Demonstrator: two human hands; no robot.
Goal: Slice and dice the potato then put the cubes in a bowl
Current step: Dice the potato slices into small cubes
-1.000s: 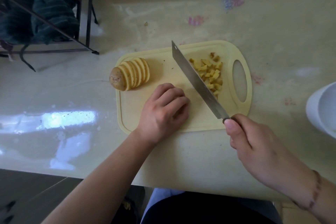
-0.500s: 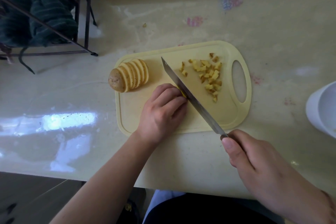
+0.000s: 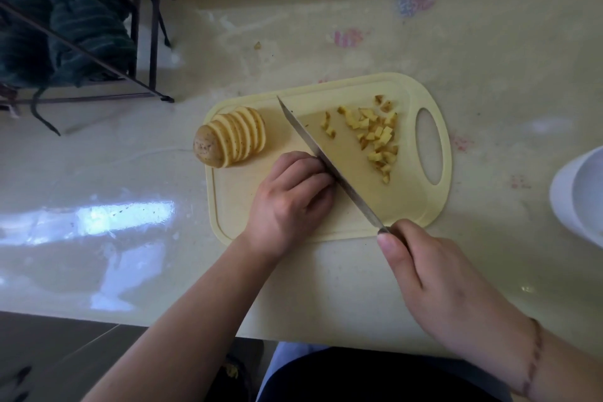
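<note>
Since half a second ago, knife (image 3: 329, 162) is sitting against left hand (image 3: 288, 202) knuckles. Counter (image 3: 489, 81) is carrying cutting board (image 3: 404, 206); bowl (image 3: 577, 196) at right edge is waiting, contents unclear. Right hand (image 3: 440, 274) fingers are gripping the handle; left fingers are curling over a hidden piece. Sliced potato (image 3: 230, 137) and cubes (image 3: 375, 137) are lying apart on the board.

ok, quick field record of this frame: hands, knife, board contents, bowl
left hand: curled on the cutting board, what it pins is hidden
right hand: grips the knife handle
knife: blade against the left knuckles, tip pointing away
sliced potato: board's left end, slices fanned
cubes: piled by the handle hole
bowl: white, right edge, contents unclear
</note>
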